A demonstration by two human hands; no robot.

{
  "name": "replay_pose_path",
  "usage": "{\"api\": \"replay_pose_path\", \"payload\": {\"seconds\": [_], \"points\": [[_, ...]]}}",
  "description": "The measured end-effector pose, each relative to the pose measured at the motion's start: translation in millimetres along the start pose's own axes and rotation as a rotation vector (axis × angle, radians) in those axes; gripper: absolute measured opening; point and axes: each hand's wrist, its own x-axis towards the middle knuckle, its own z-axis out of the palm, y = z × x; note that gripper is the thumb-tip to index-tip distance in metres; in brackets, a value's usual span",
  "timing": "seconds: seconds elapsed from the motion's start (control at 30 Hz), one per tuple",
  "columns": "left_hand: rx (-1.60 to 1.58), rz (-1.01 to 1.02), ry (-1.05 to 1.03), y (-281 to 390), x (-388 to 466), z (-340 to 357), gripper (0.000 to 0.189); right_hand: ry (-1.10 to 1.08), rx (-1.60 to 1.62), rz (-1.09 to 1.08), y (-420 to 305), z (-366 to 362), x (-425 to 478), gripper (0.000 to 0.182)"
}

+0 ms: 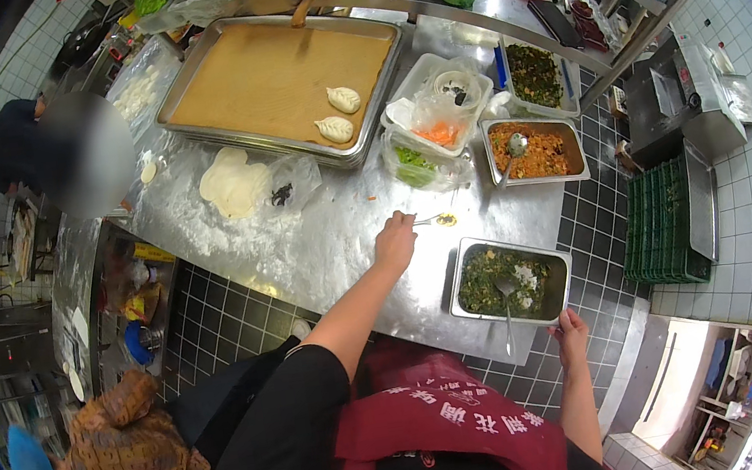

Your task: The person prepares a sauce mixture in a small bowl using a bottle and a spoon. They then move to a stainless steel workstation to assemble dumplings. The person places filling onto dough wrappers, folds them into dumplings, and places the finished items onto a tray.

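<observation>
My left hand [395,243] is closed on the handle of a metal spoon [423,222], low over the steel table. At the spoon's far end is a small yellowish, dark-flecked portion [447,220]. With its fingers, my right hand [569,334] grips the near right corner of a steel pan [456,281]. Chopped green filling [480,282] lies in that pan, topped with a white crumbly patch [526,277], and a second spoon [509,324] rests in it. Behind stands a pan of orange-brown filling [530,159] with a spoon in it.
A lined baking tray [267,77] holds two pleated buns [336,129]. Flattened dough rounds [232,183] lie on the floured steel table [319,243]. Plastic tubs [434,133] and a container of dark greens [534,76] stand behind. Two other people [11,149] [133,456] are at the left.
</observation>
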Motion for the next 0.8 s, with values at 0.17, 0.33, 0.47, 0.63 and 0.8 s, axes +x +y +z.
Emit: {"api": "replay_pose_path", "payload": {"seconds": [0.17, 0.33, 0.47, 0.63, 0.8], "points": [[0.082, 0.012, -0.080, -1, 20, 17, 0.018, 0.025, -0.005, 0.007, 1, 3, -5, 0.021], [-0.046, 0.030, -0.142, -11, 27, 22, 0.011, 0.117, -0.005, 0.037, 4, 8, -4, 0.021], [-0.295, -0.121, -0.109, -20, 19, -3, 0.016, 0.102, 0.072, 0.049, -10, 17, -3, 0.021], [-0.567, -0.340, 0.011, -57, -42, -39, 0.020, 0.028, 0.036, 0.031, -7, 35, 14, 0.024], [-1.063, -0.738, -0.052, -63, -113, -122, 0.022, 0.050, -0.070, -0.006, -13, 62, 24, 0.019]]}}
